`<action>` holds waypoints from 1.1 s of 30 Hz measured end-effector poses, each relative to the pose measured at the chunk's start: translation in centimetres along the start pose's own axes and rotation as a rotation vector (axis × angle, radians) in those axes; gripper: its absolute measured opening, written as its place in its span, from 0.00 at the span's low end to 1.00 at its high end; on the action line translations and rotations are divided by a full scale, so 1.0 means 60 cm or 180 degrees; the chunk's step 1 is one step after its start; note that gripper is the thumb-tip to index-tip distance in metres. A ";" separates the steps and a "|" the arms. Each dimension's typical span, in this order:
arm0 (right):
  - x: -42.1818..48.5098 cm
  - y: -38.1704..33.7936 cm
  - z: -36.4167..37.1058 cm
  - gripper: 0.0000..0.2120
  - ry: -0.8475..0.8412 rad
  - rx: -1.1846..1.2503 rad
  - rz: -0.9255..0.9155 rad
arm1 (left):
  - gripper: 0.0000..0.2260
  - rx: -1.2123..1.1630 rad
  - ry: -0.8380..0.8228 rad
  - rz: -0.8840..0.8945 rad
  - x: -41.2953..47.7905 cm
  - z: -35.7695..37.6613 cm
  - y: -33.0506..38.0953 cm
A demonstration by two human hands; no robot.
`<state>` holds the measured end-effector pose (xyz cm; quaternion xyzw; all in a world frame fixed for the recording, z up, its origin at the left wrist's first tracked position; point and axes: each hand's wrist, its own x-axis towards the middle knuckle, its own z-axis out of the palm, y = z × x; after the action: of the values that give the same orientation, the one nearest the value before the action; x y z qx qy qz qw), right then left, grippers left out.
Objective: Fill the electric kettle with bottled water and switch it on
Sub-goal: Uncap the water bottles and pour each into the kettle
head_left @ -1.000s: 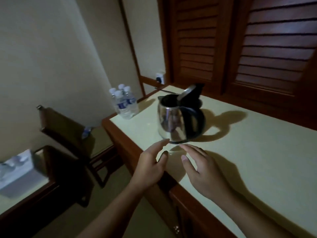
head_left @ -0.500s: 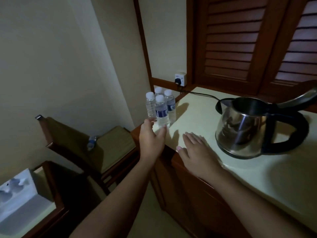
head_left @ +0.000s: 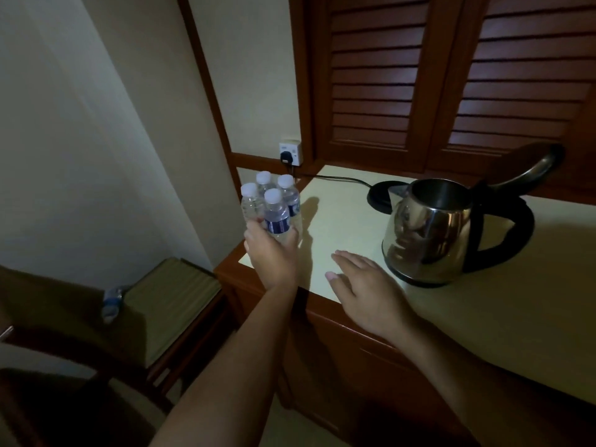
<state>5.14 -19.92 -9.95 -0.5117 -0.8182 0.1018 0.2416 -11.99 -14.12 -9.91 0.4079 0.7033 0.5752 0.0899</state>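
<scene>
Already open, the kettle (head_left: 432,233) stands lid-up on the counter (head_left: 354,221), off its black base (head_left: 377,200), which lies just behind it at about ten o'clock. Well over at nine o'clock, four capped bottles (head_left: 267,201) cluster at the counter's corner. The left hand (head_left: 272,253) has its fingers curled round the nearest bottle (head_left: 276,216); the right hand (head_left: 364,285) lies flat and empty, fingers spread, near the kettle. So the step is fetching water; next comes lifting that bottle clear of its neighbours and unscrewing the cap.
</scene>
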 end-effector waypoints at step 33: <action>-0.050 0.012 -0.357 0.22 -0.0218 -0.0075 -0.1093 | 0.27 -0.1493 -0.4419 0.1121 -0.087 -0.067 0.162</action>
<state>17.48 -23.98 7.36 -0.3635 -0.9025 0.0667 0.2214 -6.42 -20.53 -1.85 0.7533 0.2685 0.3265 0.5038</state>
